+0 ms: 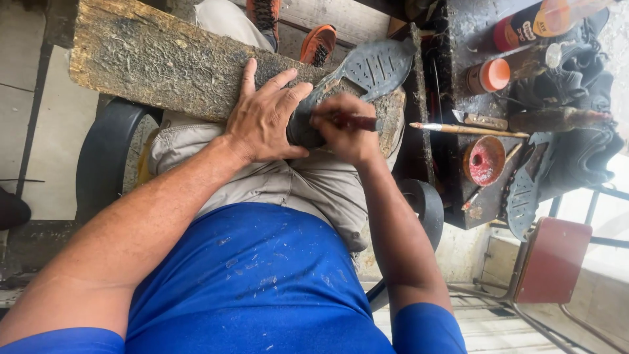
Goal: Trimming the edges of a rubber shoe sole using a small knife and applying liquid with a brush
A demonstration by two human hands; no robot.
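Nearest my viewpoint, a blue shirt (262,288) fills the lower frame, with both forearms reaching away over the lap. I see the left hand (265,121) spread flat, fingers wide, pressing down on the heel end of a grey shoe sole (370,69). The right hand (347,131) is closed around a dark-red-handled tool (357,122), held just beside the left thumb at the same heel end. The sole lies tread-up on a worn wooden board (164,62) across the knees, its long axis running diagonally away toward the upper right, toe beyond both hands. The board's left stretch lies bare; to the right, a cluttered workbench (458,196) with a red glue tin (483,160) and a brush (468,130) stands close by.
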